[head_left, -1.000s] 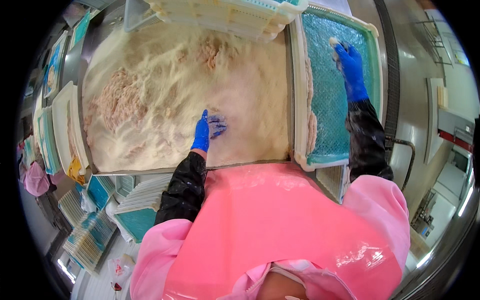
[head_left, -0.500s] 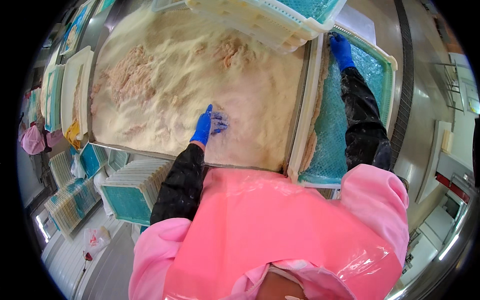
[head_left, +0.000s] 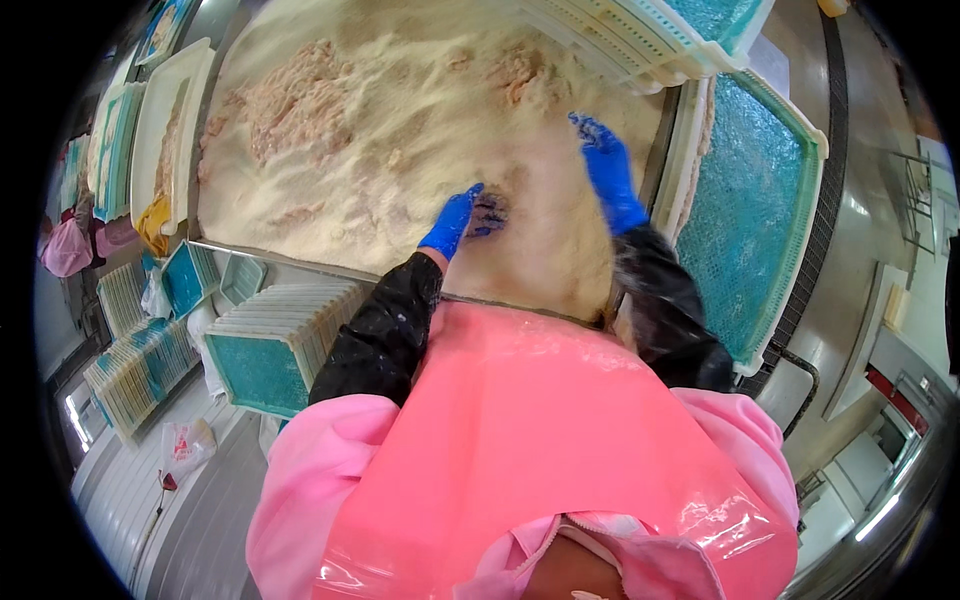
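A wide metal-edged table bed [head_left: 340, 268] is spread with pale yellow, flour-like powder [head_left: 380, 190]. Pale pink raw meat pieces [head_left: 300, 100] lie heaped in it on the left, and a smaller pile [head_left: 520, 75] sits toward the back. My left hand [head_left: 466, 222], in a blue glove, rests in the powder near the front edge with its fingers spread and dusted. A darker patch shows beside those fingers. My right hand [head_left: 606, 165], also blue-gloved, is over the powder's right part, fingers stretched out and powder-coated, holding nothing visible.
A teal mesh-lined tray [head_left: 750, 200] stands at the right, beside the table bed. Stacked cream trays [head_left: 640, 45] rise at the back right. More stacked trays [head_left: 280, 345] stand at the lower left, and a white tub [head_left: 160, 130] at the left. A plastic bag [head_left: 187, 447] lies lower left.
My right hand has left the far end of the teal mesh tray and come left over the powder. My left hand stays in the powder. The whole view has shifted a little.
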